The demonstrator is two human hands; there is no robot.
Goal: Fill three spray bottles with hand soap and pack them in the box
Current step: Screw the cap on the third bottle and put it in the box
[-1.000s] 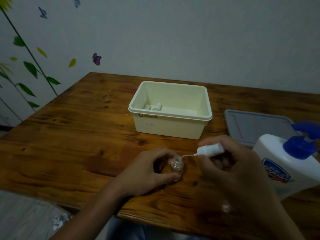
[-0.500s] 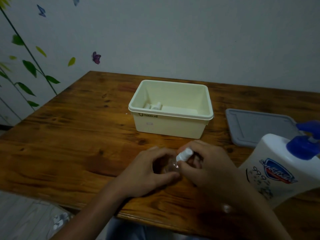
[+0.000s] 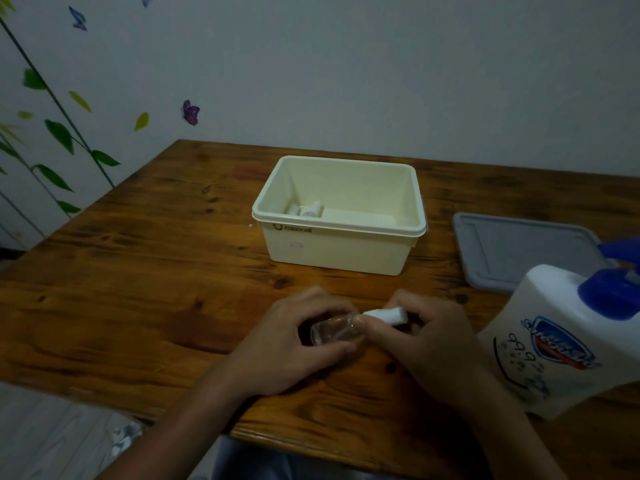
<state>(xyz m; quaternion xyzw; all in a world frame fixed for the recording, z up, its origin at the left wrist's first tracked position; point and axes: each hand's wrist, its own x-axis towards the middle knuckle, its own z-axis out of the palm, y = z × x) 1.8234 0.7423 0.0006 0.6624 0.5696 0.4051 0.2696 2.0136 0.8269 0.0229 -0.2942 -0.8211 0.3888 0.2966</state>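
Both hands are gripping one small spray bottle low in the frame's centre.

Left hand (image 3: 294, 344) is curling round the clear spray bottle (image 3: 334, 332), now tipped over from upright a moment ago, its long axis lying left to right with the neck pointing right; right hand (image 3: 426, 337) is pinching the white spray cap (image 3: 389, 315), now seated on that neck. Above them on the wooden surface (image 3: 156, 271), the cream box (image 3: 339, 247) is holding other bottles; the soap dispenser (image 3: 568, 337) is standing at right.
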